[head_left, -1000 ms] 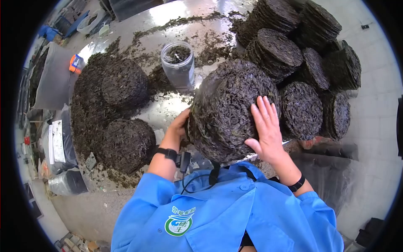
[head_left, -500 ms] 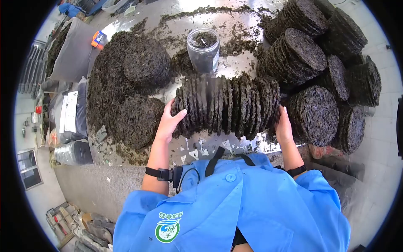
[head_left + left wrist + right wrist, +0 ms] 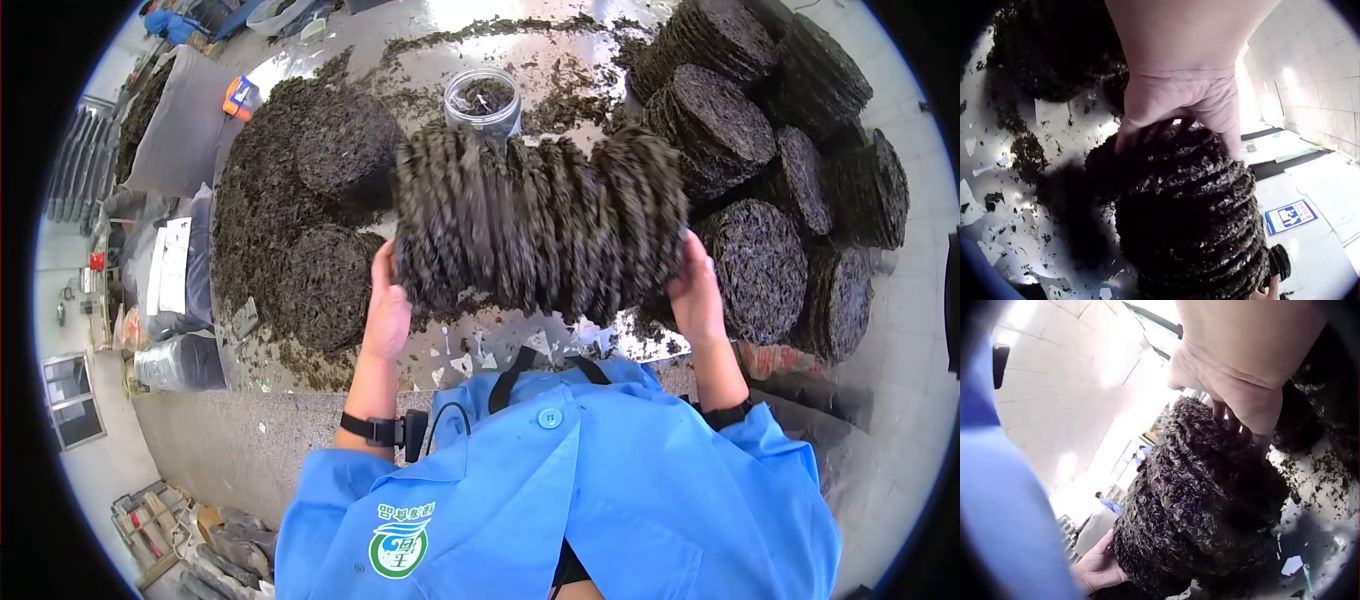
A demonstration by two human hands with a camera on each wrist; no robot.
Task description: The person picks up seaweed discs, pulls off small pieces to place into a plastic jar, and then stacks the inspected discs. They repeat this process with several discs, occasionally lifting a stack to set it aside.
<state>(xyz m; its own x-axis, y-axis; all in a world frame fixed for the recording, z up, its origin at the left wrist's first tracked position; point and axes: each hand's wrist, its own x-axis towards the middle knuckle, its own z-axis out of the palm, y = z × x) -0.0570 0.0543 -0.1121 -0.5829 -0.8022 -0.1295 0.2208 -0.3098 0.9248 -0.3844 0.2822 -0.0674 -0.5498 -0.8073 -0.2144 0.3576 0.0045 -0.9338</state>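
A row of dark, rough round cakes (image 3: 540, 225) is held sideways between both hands above the metal table, its discs on edge and blurred at the top. The left hand (image 3: 388, 305) grips the left end, thumb on the near side; in the left wrist view the left hand (image 3: 1179, 106) spans the end disc of the stack (image 3: 1191, 206). At the other end the right hand (image 3: 698, 295) grips the last disc. The right wrist view shows the right hand (image 3: 1235, 387) bent over its end of the stack (image 3: 1179, 494), fingertips partly hidden.
Behind the stack stands a clear jar (image 3: 483, 100) with dark scraps. Loose dark material (image 3: 250, 210) and round cakes (image 3: 347, 145) lie at left. Several stacks (image 3: 750, 260) are piled at right. An orange-and-blue object (image 3: 238, 98) sits at the back left.
The stack was turned from facing the camera to lying sideways, and the left hand took its left end. Since then both hands have raised it, and it now covers the jar's lower part.
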